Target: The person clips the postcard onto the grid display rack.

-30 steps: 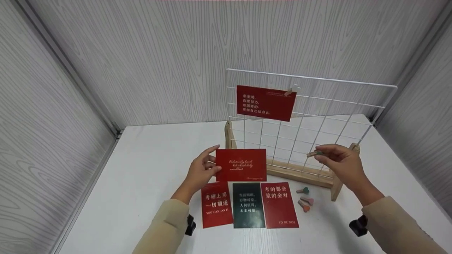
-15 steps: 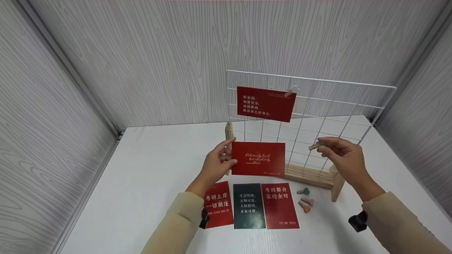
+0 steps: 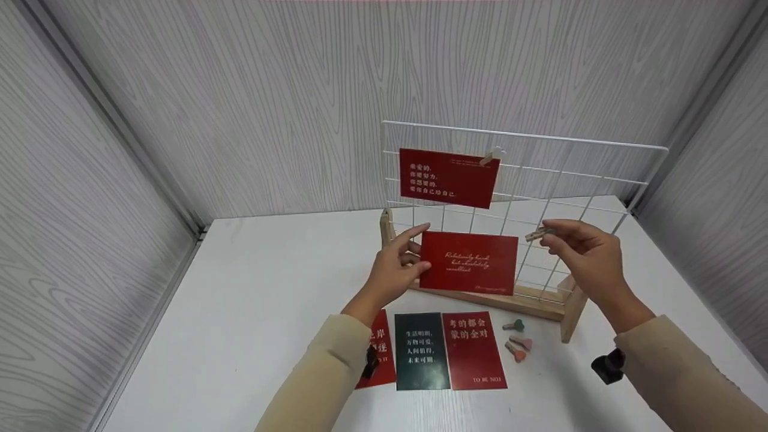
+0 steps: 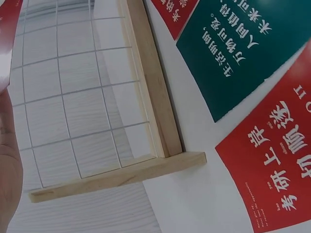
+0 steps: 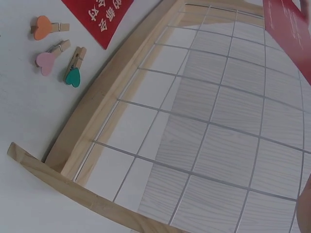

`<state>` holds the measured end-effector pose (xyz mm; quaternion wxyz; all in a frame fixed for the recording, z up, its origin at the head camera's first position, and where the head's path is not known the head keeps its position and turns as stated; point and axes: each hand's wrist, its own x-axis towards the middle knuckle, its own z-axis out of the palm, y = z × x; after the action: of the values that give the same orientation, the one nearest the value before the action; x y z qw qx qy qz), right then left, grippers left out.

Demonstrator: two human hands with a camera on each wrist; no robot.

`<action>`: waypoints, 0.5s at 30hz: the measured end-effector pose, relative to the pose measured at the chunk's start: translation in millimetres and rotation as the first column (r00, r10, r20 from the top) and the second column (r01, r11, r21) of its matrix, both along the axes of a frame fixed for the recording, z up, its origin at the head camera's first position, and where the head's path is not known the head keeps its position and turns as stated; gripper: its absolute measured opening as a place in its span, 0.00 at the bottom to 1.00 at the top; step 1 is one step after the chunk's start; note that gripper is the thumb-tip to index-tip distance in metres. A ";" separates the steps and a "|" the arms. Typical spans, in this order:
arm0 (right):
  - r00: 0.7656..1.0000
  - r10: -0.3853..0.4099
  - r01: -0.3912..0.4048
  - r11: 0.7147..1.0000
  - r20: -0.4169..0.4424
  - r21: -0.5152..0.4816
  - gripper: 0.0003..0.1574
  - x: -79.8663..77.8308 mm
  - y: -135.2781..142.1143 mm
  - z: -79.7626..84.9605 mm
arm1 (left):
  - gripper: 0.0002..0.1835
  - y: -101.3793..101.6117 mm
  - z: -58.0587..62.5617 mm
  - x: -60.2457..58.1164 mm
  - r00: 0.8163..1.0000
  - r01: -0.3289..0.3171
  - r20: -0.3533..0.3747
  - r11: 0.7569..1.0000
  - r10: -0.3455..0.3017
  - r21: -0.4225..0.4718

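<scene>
My left hand (image 3: 396,270) pinches the left edge of a red card (image 3: 469,262) with white script and holds it up against the lower part of a white wire grid (image 3: 576,180) on a wooden stand (image 3: 564,312). To the card's right, my right hand (image 3: 585,255) pinches a small wooden clothespin (image 3: 538,234) level with the card's upper right corner. Another red card (image 3: 449,177) hangs high on the grid under a white heart clip (image 3: 492,156). In the left wrist view only the edge of my palm (image 4: 8,160) shows.
Flat on the white table (image 3: 252,312) lie a red card (image 3: 379,360), a dark green card (image 3: 422,351) and a red card (image 3: 474,351). Three heart clothespins (image 3: 517,341) lie beside them, also as heart clothespins (image 5: 56,53) in the right wrist view. Grey panelled walls enclose the table.
My left hand has carried the red card up and to the right, from above the table cards to the grid. My right hand rose slightly with the clothespin.
</scene>
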<state>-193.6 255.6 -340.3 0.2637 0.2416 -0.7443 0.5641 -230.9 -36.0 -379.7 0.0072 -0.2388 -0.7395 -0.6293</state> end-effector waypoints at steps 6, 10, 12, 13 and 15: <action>0.999 -0.033 0.033 0.999 0.000 -0.014 0.15 0.1 -0.4 6.1 | 0.32 13.6 15.3 5.9 0.997 0.014 -0.080 1.000 -0.013 0.011; 0.997 -0.078 0.078 0.997 -0.011 -0.008 0.15 -0.1 0.2 10.5 | 0.32 23.1 19.8 7.2 0.993 0.006 -0.118 1.000 -0.007 -0.007; 0.995 -0.095 0.095 0.995 -0.018 -0.011 0.15 -0.6 0.3 12.5 | 0.32 27.4 22.9 7.8 0.993 0.012 -0.120 1.000 -0.012 -0.007; 0.995 -0.101 0.101 0.995 -0.021 -0.017 0.15 -0.8 0.3 13.4 | 0.32 29.4 24.6 7.9 0.993 0.018 -0.121 1.000 -0.018 -0.003; 0.993 -0.114 0.113 0.993 -0.019 -0.024 0.15 -1.0 0.3 15.0 | 0.32 33.8 27.6 7.7 0.992 0.018 -0.128 1.000 -0.018 -0.002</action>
<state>-194.6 255.8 -325.3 0.3056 0.2017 -0.7476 0.5541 -223.2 -2.2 -352.1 0.0486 -0.2854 -0.7356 -0.6125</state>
